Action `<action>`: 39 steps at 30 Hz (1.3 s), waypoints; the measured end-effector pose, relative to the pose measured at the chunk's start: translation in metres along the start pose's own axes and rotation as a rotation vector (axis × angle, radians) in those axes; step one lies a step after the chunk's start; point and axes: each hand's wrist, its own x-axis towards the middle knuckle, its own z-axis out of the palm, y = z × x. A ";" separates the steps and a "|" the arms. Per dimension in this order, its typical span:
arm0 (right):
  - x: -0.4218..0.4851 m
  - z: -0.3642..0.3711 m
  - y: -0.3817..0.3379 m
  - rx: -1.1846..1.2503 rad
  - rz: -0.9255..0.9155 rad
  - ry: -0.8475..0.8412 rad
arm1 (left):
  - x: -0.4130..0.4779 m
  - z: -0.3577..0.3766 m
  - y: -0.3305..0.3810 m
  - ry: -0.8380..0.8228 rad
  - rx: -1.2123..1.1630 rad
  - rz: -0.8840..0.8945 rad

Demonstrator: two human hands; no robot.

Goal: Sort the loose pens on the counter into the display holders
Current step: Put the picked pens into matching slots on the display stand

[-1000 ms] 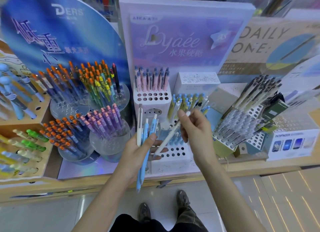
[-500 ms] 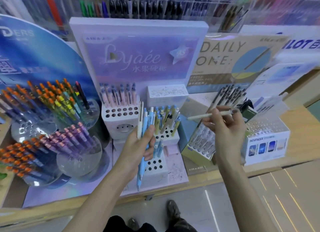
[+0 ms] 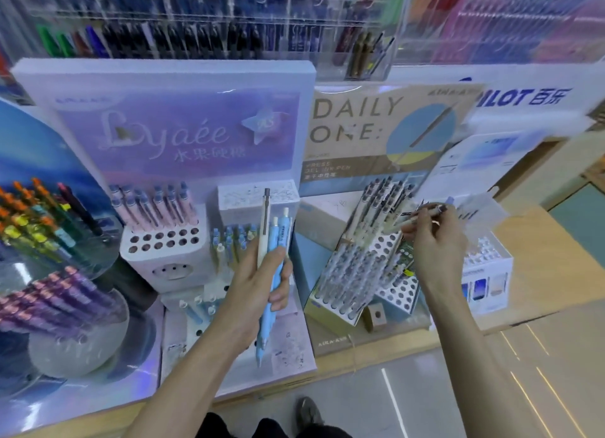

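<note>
Cream pen (image 3: pixel 396 226): pinched near its upper end between thumb and fingertips of the right hand (image 3: pixel 435 244). It is held at a shallow slant over the upper rows of the slanted rack (image 3: pixel 399 288), right of centre. The rack's upper rows are already stocked with similar pale pens. The lower end of the pen is lost in motion blur, so whether the tip has entered a hole cannot be told.

Change noted: one second ago the pen was being drawn out of the left-hand bundle in front of the Lyaée stand (image 3: pixel 163 241). Half a second ago it was carried level, in mid-air, towards the right. It has now been brought to the rack whose stock it appears to match. Transfer is judged all but complete, with only the seating in a free hole outstanding.

Left hand (image 3: pixel 258 283): clenched round a bundle of three pens (image 3: pixel 276 241), one white and two light blue. The bundle is held upright before the Lyaée stand, as it was in both earlier frames. At least three pens are therefore judged still to be sorted. No loose pens can be made out on the counter (image 3: pixel 540 273).
</note>
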 end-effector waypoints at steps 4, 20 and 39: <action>0.009 0.000 0.012 -0.056 0.011 -0.054 | 0.009 0.015 -0.003 0.013 -0.003 0.000; 0.023 0.008 0.022 -0.118 0.000 -0.336 | 0.021 0.035 -0.012 0.045 -0.026 -0.020; -0.008 0.014 -0.059 0.154 0.114 -0.749 | 0.023 0.038 -0.014 -0.257 0.073 -0.097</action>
